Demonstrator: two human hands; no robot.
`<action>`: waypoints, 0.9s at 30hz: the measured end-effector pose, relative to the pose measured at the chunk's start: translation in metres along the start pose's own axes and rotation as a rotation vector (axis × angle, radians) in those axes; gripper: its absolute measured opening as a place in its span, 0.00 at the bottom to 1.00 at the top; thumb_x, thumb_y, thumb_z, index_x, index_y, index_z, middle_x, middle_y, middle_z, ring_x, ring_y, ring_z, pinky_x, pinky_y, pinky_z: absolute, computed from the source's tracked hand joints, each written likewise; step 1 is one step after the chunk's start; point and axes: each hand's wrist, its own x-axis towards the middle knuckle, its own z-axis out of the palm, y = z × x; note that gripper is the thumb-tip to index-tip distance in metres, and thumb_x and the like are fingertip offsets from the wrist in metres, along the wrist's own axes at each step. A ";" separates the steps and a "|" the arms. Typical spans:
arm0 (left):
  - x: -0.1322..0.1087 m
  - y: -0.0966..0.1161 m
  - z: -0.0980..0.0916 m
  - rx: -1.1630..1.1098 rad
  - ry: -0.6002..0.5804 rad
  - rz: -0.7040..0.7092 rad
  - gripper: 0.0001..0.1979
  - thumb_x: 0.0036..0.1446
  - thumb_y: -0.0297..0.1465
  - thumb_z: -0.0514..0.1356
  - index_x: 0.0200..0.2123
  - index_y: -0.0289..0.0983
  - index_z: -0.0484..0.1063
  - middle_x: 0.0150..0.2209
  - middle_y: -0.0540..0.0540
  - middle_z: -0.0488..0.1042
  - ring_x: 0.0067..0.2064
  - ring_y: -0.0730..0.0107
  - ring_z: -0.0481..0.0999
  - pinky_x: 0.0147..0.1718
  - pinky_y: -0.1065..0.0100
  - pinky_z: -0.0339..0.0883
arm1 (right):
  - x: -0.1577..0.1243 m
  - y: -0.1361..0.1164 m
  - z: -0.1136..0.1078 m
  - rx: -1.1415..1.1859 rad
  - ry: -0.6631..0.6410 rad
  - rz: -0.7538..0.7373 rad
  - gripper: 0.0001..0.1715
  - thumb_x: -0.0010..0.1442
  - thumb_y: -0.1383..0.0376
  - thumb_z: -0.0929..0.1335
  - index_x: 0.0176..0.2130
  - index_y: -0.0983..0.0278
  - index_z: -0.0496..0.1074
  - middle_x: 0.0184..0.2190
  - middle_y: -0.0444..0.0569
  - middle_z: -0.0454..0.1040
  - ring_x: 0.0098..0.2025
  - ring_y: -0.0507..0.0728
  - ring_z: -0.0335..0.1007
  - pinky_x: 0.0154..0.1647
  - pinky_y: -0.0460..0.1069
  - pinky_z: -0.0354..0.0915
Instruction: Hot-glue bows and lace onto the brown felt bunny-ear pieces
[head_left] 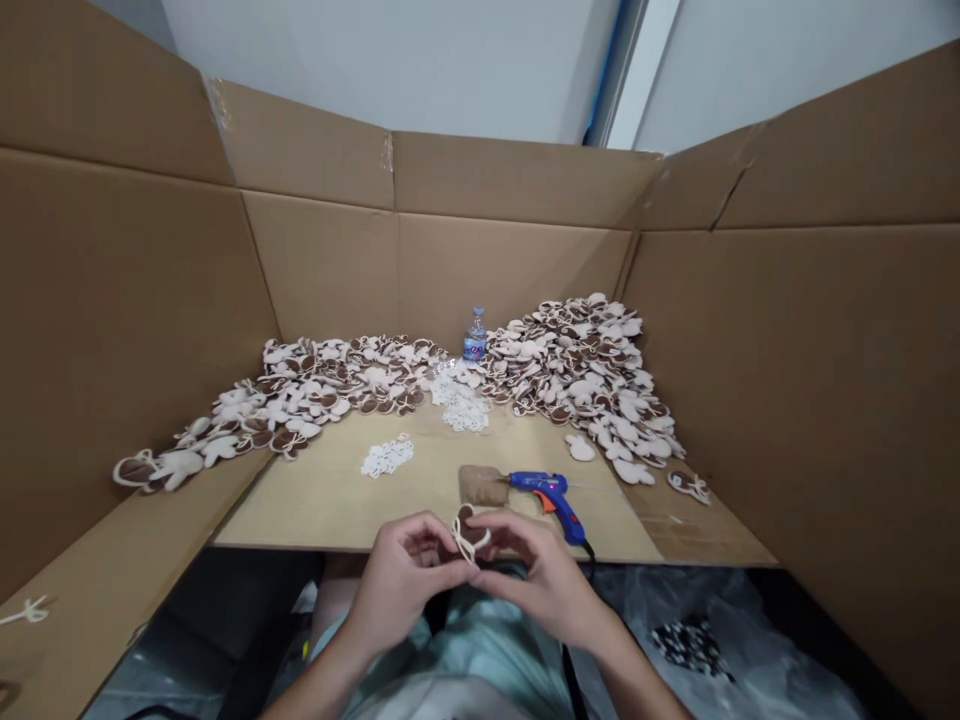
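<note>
The left hand (pixel 401 572) and right hand (pixel 537 562) both pinch one small brown piece (pixel 466 514) with a cream cord bow (pixel 463 541). The thumbs nearly meet below it; the fingertips bear on its opposite sides. The piece is centred between the hands, at the near edge of the board (pixel 315 515), above the person's lap. Its long axis appears to run away from the body, though the fingers cover too much to confirm this. Neither hand is clearly nearer to it. The glue gun (pixel 553 490) lies beyond and to the right, nearer the right hand, its nozzle pointing left at the brown pad (pixel 480 487).
</note>
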 end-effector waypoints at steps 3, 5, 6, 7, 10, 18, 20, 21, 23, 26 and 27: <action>0.003 -0.002 -0.002 0.016 -0.034 -0.023 0.11 0.37 0.23 0.73 0.22 0.35 0.74 0.23 0.51 0.79 0.26 0.73 0.75 0.29 0.74 0.68 | 0.000 0.004 -0.002 0.058 -0.050 0.036 0.23 0.53 0.65 0.76 0.49 0.58 0.72 0.40 0.47 0.75 0.39 0.53 0.72 0.43 0.50 0.68; 0.006 -0.005 -0.003 0.032 -0.043 -0.036 0.09 0.36 0.23 0.73 0.20 0.35 0.74 0.21 0.51 0.78 0.25 0.73 0.74 0.29 0.73 0.67 | 0.002 0.007 -0.003 0.154 -0.082 0.053 0.22 0.53 0.65 0.76 0.47 0.59 0.72 0.37 0.45 0.74 0.37 0.52 0.71 0.41 0.48 0.68; 0.007 -0.007 -0.004 0.041 -0.042 -0.046 0.09 0.36 0.23 0.72 0.19 0.35 0.75 0.21 0.51 0.78 0.25 0.73 0.73 0.28 0.73 0.66 | 0.003 0.009 -0.003 0.183 -0.089 0.060 0.20 0.53 0.64 0.76 0.45 0.60 0.73 0.36 0.45 0.74 0.36 0.52 0.71 0.40 0.48 0.67; 0.008 -0.009 -0.004 0.051 -0.043 -0.059 0.09 0.35 0.22 0.72 0.19 0.35 0.75 0.20 0.51 0.78 0.24 0.73 0.73 0.28 0.73 0.65 | 0.004 0.010 -0.003 0.196 -0.091 0.065 0.17 0.53 0.64 0.77 0.42 0.61 0.74 0.35 0.45 0.74 0.36 0.52 0.70 0.39 0.47 0.66; 0.011 -0.017 -0.007 0.098 -0.074 -0.105 0.09 0.31 0.20 0.72 0.18 0.35 0.76 0.19 0.52 0.77 0.23 0.74 0.70 0.25 0.73 0.61 | 0.007 0.015 -0.002 0.169 -0.087 0.075 0.11 0.54 0.61 0.76 0.36 0.63 0.75 0.31 0.44 0.74 0.34 0.51 0.69 0.37 0.46 0.63; 0.017 -0.031 -0.012 0.197 -0.098 -0.120 0.10 0.29 0.22 0.73 0.18 0.35 0.77 0.18 0.52 0.76 0.20 0.77 0.64 0.22 0.73 0.54 | 0.011 0.022 -0.007 0.230 -0.172 0.156 0.19 0.61 0.52 0.69 0.36 0.66 0.77 0.27 0.45 0.74 0.27 0.49 0.69 0.31 0.45 0.63; 0.018 -0.032 -0.013 0.182 -0.129 -0.133 0.11 0.28 0.23 0.75 0.19 0.35 0.77 0.19 0.50 0.77 0.21 0.75 0.67 0.23 0.72 0.58 | 0.012 0.023 -0.007 0.237 -0.145 0.183 0.21 0.60 0.51 0.70 0.34 0.67 0.77 0.24 0.45 0.73 0.25 0.49 0.68 0.29 0.44 0.62; 0.018 -0.032 -0.014 0.161 -0.151 -0.138 0.12 0.28 0.24 0.75 0.21 0.35 0.78 0.21 0.49 0.79 0.23 0.73 0.70 0.25 0.72 0.60 | 0.013 0.025 -0.007 0.239 -0.112 0.199 0.22 0.59 0.50 0.70 0.32 0.67 0.77 0.23 0.44 0.72 0.24 0.48 0.67 0.28 0.44 0.61; 0.019 -0.029 -0.016 0.105 -0.190 -0.144 0.16 0.28 0.26 0.76 0.26 0.36 0.79 0.28 0.46 0.82 0.29 0.67 0.76 0.31 0.68 0.67 | 0.016 0.028 -0.007 0.244 -0.031 0.232 0.24 0.58 0.48 0.70 0.30 0.67 0.75 0.20 0.42 0.71 0.21 0.47 0.64 0.25 0.43 0.59; 0.020 -0.017 -0.021 0.102 -0.138 -0.079 0.12 0.38 0.33 0.74 0.29 0.36 0.81 0.40 0.41 0.83 0.42 0.58 0.80 0.44 0.63 0.69 | 0.019 0.033 -0.009 0.268 0.035 0.284 0.27 0.57 0.45 0.70 0.29 0.67 0.74 0.19 0.42 0.71 0.18 0.46 0.62 0.22 0.42 0.58; 0.020 -0.013 -0.023 0.140 -0.094 -0.042 0.10 0.43 0.35 0.71 0.28 0.36 0.81 0.41 0.40 0.83 0.44 0.57 0.79 0.46 0.62 0.68 | 0.019 0.033 -0.009 0.278 0.038 0.294 0.27 0.56 0.45 0.70 0.29 0.67 0.74 0.19 0.42 0.71 0.18 0.46 0.62 0.22 0.43 0.58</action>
